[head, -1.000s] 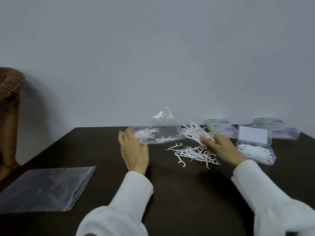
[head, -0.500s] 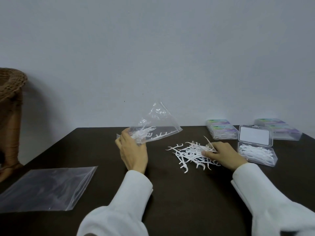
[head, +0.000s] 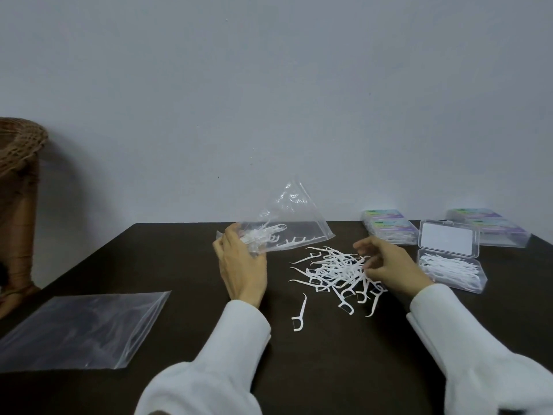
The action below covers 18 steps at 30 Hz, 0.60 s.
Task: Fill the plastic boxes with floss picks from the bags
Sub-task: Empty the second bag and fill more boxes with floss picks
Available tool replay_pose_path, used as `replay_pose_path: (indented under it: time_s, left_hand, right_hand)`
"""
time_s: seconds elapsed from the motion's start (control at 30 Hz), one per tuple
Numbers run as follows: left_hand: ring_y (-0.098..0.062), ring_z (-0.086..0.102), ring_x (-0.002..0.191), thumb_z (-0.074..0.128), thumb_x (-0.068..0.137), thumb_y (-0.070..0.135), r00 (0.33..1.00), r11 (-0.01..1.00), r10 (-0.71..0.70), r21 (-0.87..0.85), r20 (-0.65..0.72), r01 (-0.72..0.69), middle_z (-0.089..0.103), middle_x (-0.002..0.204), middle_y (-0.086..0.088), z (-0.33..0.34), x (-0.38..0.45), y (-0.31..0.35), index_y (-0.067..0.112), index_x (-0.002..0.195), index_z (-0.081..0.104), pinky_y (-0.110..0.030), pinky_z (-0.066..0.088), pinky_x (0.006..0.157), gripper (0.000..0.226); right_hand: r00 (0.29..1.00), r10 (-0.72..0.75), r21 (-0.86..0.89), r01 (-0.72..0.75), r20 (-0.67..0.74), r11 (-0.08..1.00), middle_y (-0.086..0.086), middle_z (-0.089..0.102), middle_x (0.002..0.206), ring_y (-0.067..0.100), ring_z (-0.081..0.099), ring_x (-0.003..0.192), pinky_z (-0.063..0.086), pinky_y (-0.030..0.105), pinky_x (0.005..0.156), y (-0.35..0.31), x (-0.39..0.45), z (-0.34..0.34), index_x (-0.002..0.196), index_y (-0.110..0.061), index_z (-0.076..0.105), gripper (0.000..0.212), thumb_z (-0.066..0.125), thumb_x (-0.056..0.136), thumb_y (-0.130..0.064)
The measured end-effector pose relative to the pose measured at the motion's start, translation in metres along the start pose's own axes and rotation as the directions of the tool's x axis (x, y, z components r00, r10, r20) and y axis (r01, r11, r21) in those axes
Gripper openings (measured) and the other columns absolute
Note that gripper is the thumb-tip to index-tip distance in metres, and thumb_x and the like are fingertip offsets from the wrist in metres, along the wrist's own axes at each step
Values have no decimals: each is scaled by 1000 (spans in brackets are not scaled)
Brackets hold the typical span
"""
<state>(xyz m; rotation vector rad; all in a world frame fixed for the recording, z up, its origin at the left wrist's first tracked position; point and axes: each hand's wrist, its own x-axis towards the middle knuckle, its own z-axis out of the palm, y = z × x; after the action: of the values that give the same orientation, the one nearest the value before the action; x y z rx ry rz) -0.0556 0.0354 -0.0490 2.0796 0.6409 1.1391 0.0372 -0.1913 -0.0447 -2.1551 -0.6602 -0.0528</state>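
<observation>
Left hand (head: 242,265) grips clear bag (head: 287,226) holding few floss picks, frame centre. Right hand (head: 389,265), fingers loosely curled, touches floss pick pile (head: 335,269) on counter (head: 329,354). Open plastic box (head: 452,266) right, part-filled.

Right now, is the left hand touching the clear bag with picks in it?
Touching. The head view shows the left hand gripping the bag at its lower corner, fingers curled around the plastic.

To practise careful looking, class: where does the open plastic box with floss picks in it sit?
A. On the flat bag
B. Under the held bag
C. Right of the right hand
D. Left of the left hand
C: the open box sits on the table just right of the right hand.
</observation>
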Motion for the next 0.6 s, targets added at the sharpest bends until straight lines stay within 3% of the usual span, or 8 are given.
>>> replay_pose_path:
  time_s: [0.1, 0.17, 0.27, 0.4, 0.5, 0.6]
  left_hand:
    - [-20, 31, 132, 71, 80, 10, 999, 999, 35, 6, 17, -35, 46, 130, -7, 0, -4, 3, 15, 129, 44, -37, 42, 99, 56]
    - [-19, 35, 128, 71, 79, 12, 997, 997, 76, 16, 26, -77, 47, 127, -5, 2, -6, 5, 16, 128, 45, -36, 43, 98, 56]
    - [-19, 36, 127, 72, 79, 15, 987, 988, 155, 20, 43, -156, 47, 127, -3, 5, -11, 6, 16, 128, 45, -35, 42, 99, 56]
    - [-22, 40, 123, 71, 80, 23, 928, 923, 359, 111, 95, -368, 52, 126, -6, 10, -19, 7, 12, 130, 46, -39, 47, 94, 56]
    - [-26, 39, 123, 73, 78, 30, 883, 870, 463, 153, 79, -470, 52, 124, -10, 13, -20, 8, 10, 123, 50, -41, 55, 85, 55]
    - [-24, 16, 139, 69, 81, 40, 909, 912, 405, 32, 100, -410, 26, 146, -10, 13, -20, 11, 20, 123, 50, -35, 46, 94, 50]
  right_hand:
    - [994, -70, 24, 73, -83, 997, -3, 63, 96, 4, 58, 71, 44, 10, 68, -7, -2, 0, 93, -23, 60, 32, 62, 79, 6]
    - [990, -108, 181, 123, -92, 976, -9, 64, 94, 1, 59, 81, 45, 12, 74, -15, -4, -1, 88, -23, 63, 21, 61, 85, -2]
    - [996, -86, 498, 58, 34, 865, -6, 64, 100, 11, 59, 97, 53, 27, 82, -28, -7, 2, 85, -18, 63, 21, 48, 93, -6]
    - [971, -24, 621, -132, 237, 773, -3, 58, 122, 16, 54, 113, 57, 38, 80, -29, -7, 9, 100, -18, 66, 24, 42, 96, -14]
    - [951, -19, 618, -184, 308, 765, 1, 56, 124, 18, 58, 109, 57, 35, 76, -28, -8, 10, 112, -17, 61, 26, 52, 90, -7]
    - [962, -51, 619, -133, 270, 774, 1, 60, 119, 17, 66, 97, 57, 29, 73, -30, -10, 8, 116, -17, 59, 41, 64, 80, 2]
